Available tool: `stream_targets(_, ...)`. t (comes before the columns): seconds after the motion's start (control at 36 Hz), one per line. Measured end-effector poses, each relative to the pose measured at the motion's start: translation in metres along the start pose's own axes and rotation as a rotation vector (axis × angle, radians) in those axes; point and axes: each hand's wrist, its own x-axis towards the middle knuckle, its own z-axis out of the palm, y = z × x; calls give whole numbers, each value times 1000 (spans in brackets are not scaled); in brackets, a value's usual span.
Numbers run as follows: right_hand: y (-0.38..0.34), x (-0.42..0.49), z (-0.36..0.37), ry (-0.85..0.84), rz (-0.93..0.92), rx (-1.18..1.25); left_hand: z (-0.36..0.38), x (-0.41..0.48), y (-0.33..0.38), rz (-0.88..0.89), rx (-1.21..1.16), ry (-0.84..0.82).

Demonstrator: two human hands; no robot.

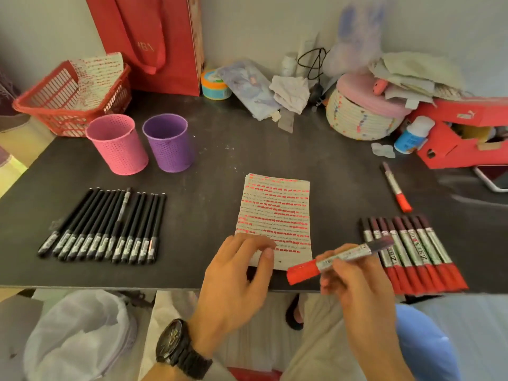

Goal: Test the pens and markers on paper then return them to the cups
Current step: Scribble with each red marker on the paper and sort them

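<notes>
On the dark matte table (220, 160), my left hand (236, 276) rested loose, uncurled fingers on the near corner of the white paper sheet (275, 210), rough with red dashes, probably to pin it. The perforated pink cup (118, 145) and perforated purple cup (169, 144) waited far left. My right hand (354, 281) gripped a red-capped silver marker (338, 257) over the sheet's edge.

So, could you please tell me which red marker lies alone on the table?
The lone marker near the red box, beyond the packed row; the right hand grips a second marker.
</notes>
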Motion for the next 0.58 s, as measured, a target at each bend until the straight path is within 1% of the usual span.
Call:
stream_targets(0.06,8,-20,8,1,23,9,1,-17,18,-19,-56,-83)
stream_targets(0.11,16,-34,12,26,57,23,7,-32,31,-71,-38,-205)
stream_targets(0.17,22,-41,14,73,90,90,17,-44,38,-130,0,-254)
stream_targets(0.22,22,-43,17,95,147,273,29,-52,39,-200,26,-236)
stream_targets(0.28,20,-41,17,126,240,562,40,-59,36,-226,107,-195)
stream_targets(0.31,20,-40,15,154,278,664,44,-62,33,-236,139,-184)
stream_targets(0.33,20,-38,14,186,313,714,47,-64,32,-247,153,-181)
stream_targets(0.47,23,-27,19,282,450,753,55,-70,30,-279,100,-109)
stream_targets(0.53,27,-27,24,290,489,765,55,-69,31,-324,114,-115)
stream_targets(0.58,28,-27,25,302,500,755,55,-69,32,-324,148,-124)
